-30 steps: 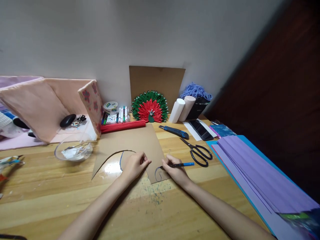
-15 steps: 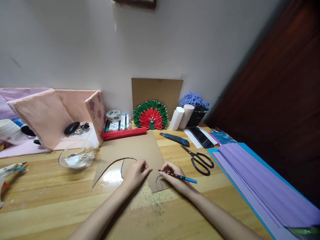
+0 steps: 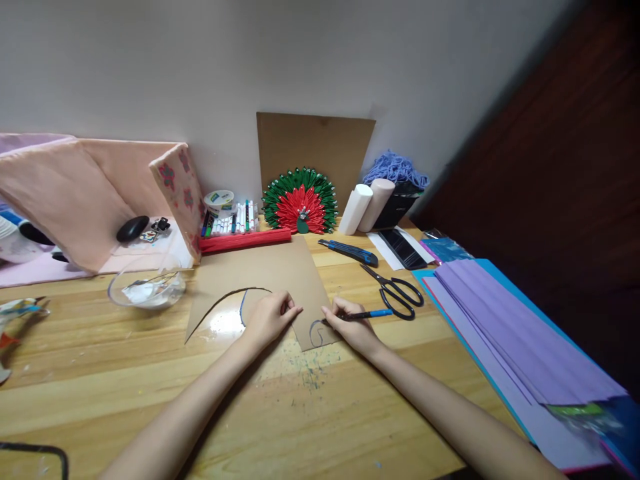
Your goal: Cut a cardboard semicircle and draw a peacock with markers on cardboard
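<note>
My right hand (image 3: pixel 354 327) is closed round a dark marker pen (image 3: pixel 370 314) with a blue end. Its tip is at a curling drawn line (image 3: pixel 316 332) near the front corner of the brown cardboard sheet (image 3: pixel 305 280). My left hand (image 3: pixel 270 313) rests on the cardboard beside its cut edge, fingers curled and thumb pressed close, gripping or pinning it. A large curved piece is cut out of the sheet's front left, and the shiny tabletop shows through. A blue line (image 3: pixel 243 308) runs down beside my left wrist.
Black-handled scissors (image 3: pixel 393 290) and a blue utility knife (image 3: pixel 350 252) lie to the right. Purple sheets (image 3: pixel 510 327) are stacked beyond them. A clear bowl (image 3: pixel 147 287) stands left. A red roll (image 3: pixel 245 241), a green-and-red peacock craft (image 3: pixel 300 203) and white rolls (image 3: pixel 356 208) line the back.
The view has tipped downward, so everything sits higher. My right hand has turned the pen flatter and brought its tip to the drawn curl. My left hand stays on the cardboard.
</note>
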The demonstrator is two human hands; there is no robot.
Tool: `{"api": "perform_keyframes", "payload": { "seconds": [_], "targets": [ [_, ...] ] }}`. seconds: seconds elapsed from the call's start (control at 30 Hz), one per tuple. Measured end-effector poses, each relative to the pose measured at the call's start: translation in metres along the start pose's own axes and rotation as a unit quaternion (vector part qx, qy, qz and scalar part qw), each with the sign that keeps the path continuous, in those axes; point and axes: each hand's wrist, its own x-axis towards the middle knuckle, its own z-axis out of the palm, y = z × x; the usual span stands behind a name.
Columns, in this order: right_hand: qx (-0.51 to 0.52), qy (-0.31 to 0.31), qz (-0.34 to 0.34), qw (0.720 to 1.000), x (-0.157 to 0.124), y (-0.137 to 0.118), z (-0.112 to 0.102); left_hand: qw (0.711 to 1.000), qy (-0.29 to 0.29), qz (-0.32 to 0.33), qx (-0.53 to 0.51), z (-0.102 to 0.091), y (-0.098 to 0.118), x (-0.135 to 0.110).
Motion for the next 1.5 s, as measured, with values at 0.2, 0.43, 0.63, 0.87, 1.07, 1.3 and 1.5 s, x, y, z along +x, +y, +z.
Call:
{"api": "perform_keyframes", "payload": {
  "seconds": [0.2,0.43,0.63,0.87,1.07,1.3,1.5],
  "targets": [
    [-0.013,0.001,-0.006,1.0,-0.0004,-0.0018,0.0,1.0,-0.005,-0.002,-0.001,0.0002,0.0007,0.0005],
    [-0.02,-0.002,-0.018,1.0,0.0008,-0.0029,-0.0013,1.0,-0.007,-0.003,0.006,-0.0005,0.0021,0.0009],
    [-0.018,-0.003,-0.018,1.0,0.0009,-0.0017,-0.0022,1.0,-0.011,-0.005,0.01,-0.0007,0.0027,0.0005],
    [-0.014,-0.007,-0.011,1.0,0.0008,0.0012,-0.0031,1.0,-0.012,0.001,0.012,0.0001,0.0002,0.0007],
    [-0.017,-0.002,-0.008,1.0,0.001,0.0026,-0.0026,1.0,-0.011,0.0,0.018,-0.0002,0.001,0.0009],
    [-0.028,-0.003,-0.009,1.0,0.0006,0.0032,-0.0021,1.0,-0.016,-0.001,0.015,-0.0006,0.0021,0.0006],
    [-0.029,-0.005,-0.015,0.999,0.0,0.0005,-0.0008,1.0,-0.017,0.0,0.013,-0.0005,0.0018,0.0007]
  ]
}}
